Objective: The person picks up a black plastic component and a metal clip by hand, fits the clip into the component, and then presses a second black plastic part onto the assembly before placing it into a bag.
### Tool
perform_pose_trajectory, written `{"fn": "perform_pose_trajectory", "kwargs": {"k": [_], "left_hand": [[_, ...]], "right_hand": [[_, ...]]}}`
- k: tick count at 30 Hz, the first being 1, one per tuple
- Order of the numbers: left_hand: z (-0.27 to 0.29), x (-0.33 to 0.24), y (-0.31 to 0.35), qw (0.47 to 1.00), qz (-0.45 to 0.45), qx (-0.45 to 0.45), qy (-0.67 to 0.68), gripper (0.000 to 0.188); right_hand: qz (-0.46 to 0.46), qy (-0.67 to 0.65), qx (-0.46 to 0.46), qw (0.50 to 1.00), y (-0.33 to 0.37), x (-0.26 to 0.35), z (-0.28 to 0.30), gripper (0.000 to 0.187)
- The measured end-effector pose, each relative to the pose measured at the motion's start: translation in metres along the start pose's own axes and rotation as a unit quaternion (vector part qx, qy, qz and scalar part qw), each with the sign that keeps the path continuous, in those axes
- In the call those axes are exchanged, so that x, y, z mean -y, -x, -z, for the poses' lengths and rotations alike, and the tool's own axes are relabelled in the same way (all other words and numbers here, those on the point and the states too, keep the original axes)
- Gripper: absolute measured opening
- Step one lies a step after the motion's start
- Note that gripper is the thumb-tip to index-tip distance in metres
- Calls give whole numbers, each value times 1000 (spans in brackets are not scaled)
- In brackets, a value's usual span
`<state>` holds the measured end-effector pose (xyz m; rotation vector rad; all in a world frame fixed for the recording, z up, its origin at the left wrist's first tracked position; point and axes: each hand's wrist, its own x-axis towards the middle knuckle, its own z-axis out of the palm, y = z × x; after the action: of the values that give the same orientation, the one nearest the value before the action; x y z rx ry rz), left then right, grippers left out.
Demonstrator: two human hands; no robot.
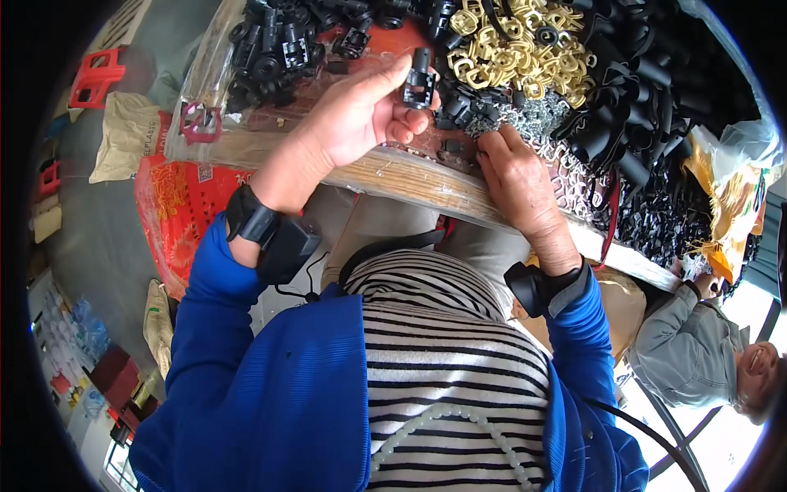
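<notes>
Raised over the table's near edge, my left hand grips a black plastic part, a short cylinder with an open, cage-like middle and a narrower top. My right hand rests low at the table edge, fingers bent down and together beside a heap of small silver metal pieces; its fingertips are partly hidden, so anything between them cannot be seen. Small black pieces lie between the two hands. Beyond them is a pile of gold-coloured ring-shaped pieces.
Black assembled parts are heaped at the far left, black tubular pieces at the right. The wooden table edge runs in front of me. A red printed bag hangs on the left; another person sits at the right.
</notes>
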<state>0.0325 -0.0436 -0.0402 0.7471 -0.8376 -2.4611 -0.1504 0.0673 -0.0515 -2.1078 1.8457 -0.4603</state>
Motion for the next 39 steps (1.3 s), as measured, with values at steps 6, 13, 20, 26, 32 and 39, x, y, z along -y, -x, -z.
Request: {"fn": "perform_pose_trajectory", "kwargs": {"k": [6,13,20,26,32,39], "left_hand": [[-22,30,15,998,-28,-17,-58,20],[-62,67,15,965,-115,-9,-236,14],[-74,80,-9,936,-127,10,-327,10],[-73,75,-27,954,-107,10,-280,8],[-70,64,-31,987,-29,9,-161,9],[-66,70,-14,996,79,11,-43,12]], "right_hand": [[9,24,-42,999,7,-6,-4,11],[-106,-497,-15,861,37,2,19,6],[-149,-726,-83,666,47,-3,23,13],[-162,-734,-84,654,38,-14,18,12],[-110,-583,-99,799,33,-12,22,10],[-76,-346,-117,928,44,3,29,7]]}}
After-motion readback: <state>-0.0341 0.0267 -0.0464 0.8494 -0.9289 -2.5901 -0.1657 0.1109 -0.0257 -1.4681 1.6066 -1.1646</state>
